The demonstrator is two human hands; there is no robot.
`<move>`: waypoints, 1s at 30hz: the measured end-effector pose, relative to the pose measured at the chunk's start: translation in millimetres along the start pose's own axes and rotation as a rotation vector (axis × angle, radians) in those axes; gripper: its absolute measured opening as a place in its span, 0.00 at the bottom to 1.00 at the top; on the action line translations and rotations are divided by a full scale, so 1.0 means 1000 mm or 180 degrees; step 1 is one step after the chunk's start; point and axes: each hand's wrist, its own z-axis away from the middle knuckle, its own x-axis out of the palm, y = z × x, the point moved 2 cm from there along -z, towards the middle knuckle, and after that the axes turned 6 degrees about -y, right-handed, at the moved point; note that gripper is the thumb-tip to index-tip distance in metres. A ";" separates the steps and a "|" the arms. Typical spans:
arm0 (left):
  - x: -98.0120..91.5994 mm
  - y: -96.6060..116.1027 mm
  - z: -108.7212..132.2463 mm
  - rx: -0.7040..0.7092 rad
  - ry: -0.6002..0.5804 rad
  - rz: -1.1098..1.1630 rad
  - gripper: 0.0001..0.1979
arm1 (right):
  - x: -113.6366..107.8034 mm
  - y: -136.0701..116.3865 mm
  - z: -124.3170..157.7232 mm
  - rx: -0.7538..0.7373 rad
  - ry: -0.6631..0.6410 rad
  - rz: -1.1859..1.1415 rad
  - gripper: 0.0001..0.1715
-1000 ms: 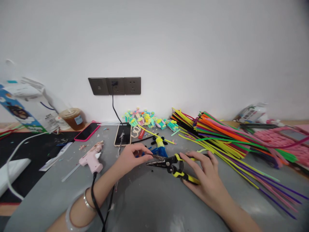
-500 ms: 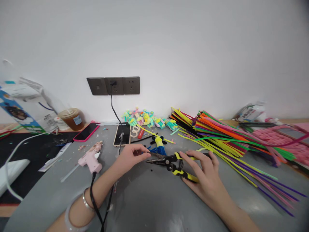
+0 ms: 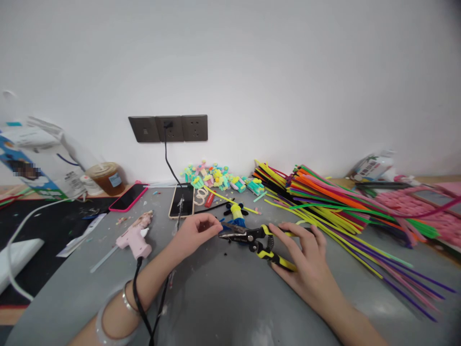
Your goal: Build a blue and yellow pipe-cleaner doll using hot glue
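Note:
My right hand [image 3: 309, 257] is wrapped round the yellow-and-black handles of a pair of pliers [image 3: 249, 238], whose dark pointed jaws stand apart and point left. My left hand [image 3: 197, 235] is closed in a pinch right at the jaw tips. Whatever lies between its fingertips is too small to make out. Just behind the jaws lies a small pipe-cleaner figure [image 3: 236, 211] with a yellow top, blue lower part and black loops. The pliers hide some of its blue part. Tiny dark bits [image 3: 225, 254] are on the grey table below the jaws.
Left of my hands lies a pink glue gun [image 3: 135, 240]; its black cord crosses my left forearm. Two phones [image 3: 128, 197], a drink cup [image 3: 106, 178] and a pile of small pastel figures [image 3: 216, 177] are further back. Pipe cleaners [image 3: 331, 202] fan out on the right.
The plier jaws have shifted slightly, and their tips now meet my left fingertips more closely. Both hands stay almost in place; the whole view has moved a little.

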 end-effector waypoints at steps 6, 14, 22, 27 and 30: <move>-0.004 0.000 0.000 0.0221 0.0336 -0.0047 0.16 | -0.001 -0.002 -0.003 0.0082 0.0110 -0.0013 0.41; -0.009 -0.007 -0.002 0.0371 0.0924 -0.0420 0.09 | -0.001 -0.003 -0.004 0.0049 0.0093 -0.0052 0.40; -0.004 -0.003 -0.001 0.0725 0.0485 -0.0443 0.06 | 0.000 -0.003 -0.003 -0.0052 -0.0006 -0.0030 0.39; -0.006 -0.004 -0.003 0.0619 0.0504 -0.0431 0.07 | 0.001 -0.003 -0.002 -0.0064 -0.0008 -0.0049 0.38; -0.006 -0.004 -0.003 0.0593 0.0512 -0.0463 0.08 | 0.001 -0.003 -0.002 -0.0059 -0.0008 -0.0046 0.38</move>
